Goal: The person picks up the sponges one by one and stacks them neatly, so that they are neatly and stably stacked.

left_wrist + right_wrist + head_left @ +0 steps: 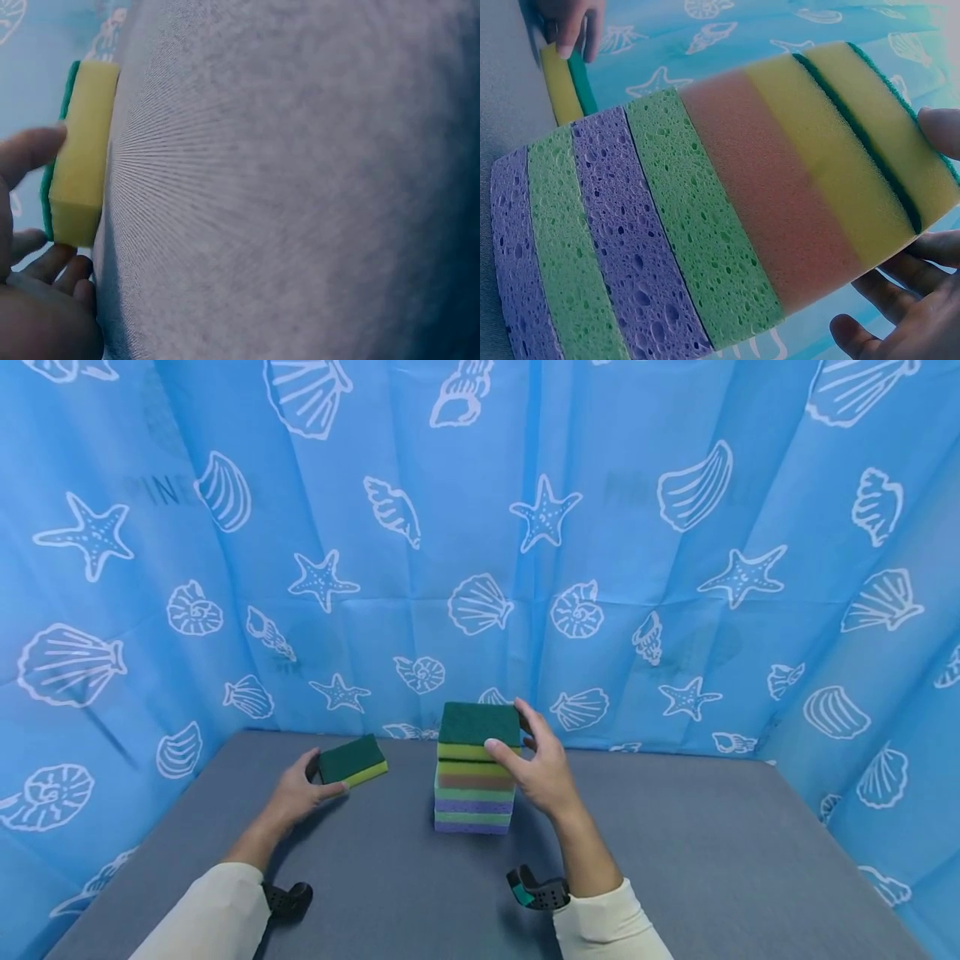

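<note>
My left hand [295, 795] holds a yellow sponge [86, 150] with a dark green scouring pad on top, lying on the grey table at the left. The thumb is on its near long side, with the other fingers around its left end. At the middle stands a stack of sponges [705, 217]: purple-and-green layers at the bottom, then pink and yellow foam. A yellow sponge with a green pad [480, 724] tops it, jutting slightly to the right. My right hand [546, 772] grips this top sponge at its right side, thumb in front and fingers behind.
The grey table [675, 852] extends on both sides of the stack. A blue curtain [480, 560] with white shells and starfish hangs along the back and sides. Dark bands [538, 889] are worn at both wrists, below cream sleeves.
</note>
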### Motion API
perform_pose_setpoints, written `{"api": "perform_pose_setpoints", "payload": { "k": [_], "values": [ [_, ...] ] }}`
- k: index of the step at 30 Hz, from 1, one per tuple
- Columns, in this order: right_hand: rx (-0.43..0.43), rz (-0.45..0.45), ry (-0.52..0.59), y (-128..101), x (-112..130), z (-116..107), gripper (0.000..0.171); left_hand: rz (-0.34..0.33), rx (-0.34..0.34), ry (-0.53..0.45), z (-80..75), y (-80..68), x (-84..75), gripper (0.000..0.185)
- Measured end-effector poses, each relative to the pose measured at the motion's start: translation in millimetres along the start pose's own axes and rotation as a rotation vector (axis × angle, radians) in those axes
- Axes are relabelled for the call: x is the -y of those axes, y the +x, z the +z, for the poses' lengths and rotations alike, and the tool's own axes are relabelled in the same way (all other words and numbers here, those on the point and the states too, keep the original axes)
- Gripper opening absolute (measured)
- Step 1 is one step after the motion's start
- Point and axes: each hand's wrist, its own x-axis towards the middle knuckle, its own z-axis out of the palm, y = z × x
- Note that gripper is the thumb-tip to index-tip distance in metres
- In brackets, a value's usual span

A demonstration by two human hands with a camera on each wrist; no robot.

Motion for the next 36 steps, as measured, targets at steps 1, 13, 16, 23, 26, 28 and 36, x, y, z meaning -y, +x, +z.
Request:
{"api": "perform_pose_setpoints", "payload": {
  "k": [1, 13, 16, 23, 26, 28, 36],
  "values": [
    [0.002, -0.002, 0.0, 0, 0, 0, 0.068, 0.0, -0.006, 0.008, 0.5, 0.2, -0.4, 0.095],
    [0.01, -0.004, 0.015, -1, 0, 0, 0.067, -0.045, -0.079, 0.035, 0.0, -2.6, -2.0, 0.087],
    [0.008, -0.007, 0.014, -1, 0, 0, 0.068, -0.022, -0.081, 0.012, -3.6, -5.0, -4.2, 0.086],
    [0.006, 0.0, 0.0, -1, 0, 0, 0.068, 0.039, -0.085, -0.008, -12.9, -16.4, -7.2, 0.09],
    [0.003, -0.005, -0.005, -1, -1, 1, 0.068, 0.056, -0.093, -0.016, -16.5, -21.4, -8.3, 0.091],
    [0.001, -0.01, -0.008, -1, 0, 1, 0.068, 0.072, -0.101, -0.018, -18.8, -24.6, -10.0, 0.091],
    [-0.001, -0.01, -0.016, -2, 1, 2, 0.068, 0.239, -0.149, -0.019, -27.2, -34.5, -22.3, 0.084]
  ]
}}
